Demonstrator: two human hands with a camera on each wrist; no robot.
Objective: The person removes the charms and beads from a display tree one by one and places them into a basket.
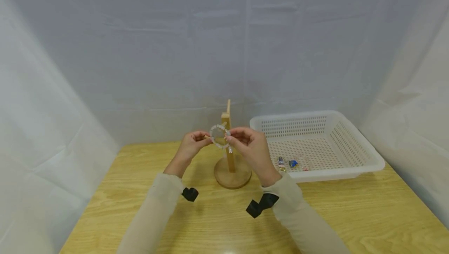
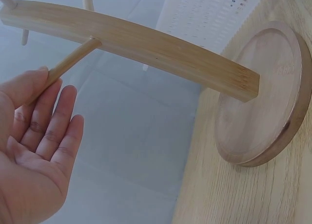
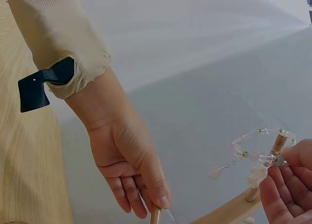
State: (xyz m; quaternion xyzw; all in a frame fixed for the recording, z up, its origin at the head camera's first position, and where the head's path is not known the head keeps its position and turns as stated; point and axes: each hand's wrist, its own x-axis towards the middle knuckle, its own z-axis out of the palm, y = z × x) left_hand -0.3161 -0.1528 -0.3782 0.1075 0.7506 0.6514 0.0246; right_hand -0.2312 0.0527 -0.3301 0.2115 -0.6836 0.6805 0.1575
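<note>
The right wrist view shows what the head view hides: the right hand (image 3: 287,185) pinches a clear beaded bracelet (image 3: 258,153) that is looped around a peg (image 3: 279,142) of the wooden stand (image 1: 229,156). The left hand (image 2: 34,151) is open, and its straight fingers touch the tip of another peg (image 2: 73,61). The white basket (image 1: 350,137) on the table (image 1: 350,215) holds a few small pieces (image 1: 292,163), probably jewellery, too small to identify.

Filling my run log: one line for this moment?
left hand: touches peg | right hand: pinches bead bracelet at wooden stand | basket: right
</note>
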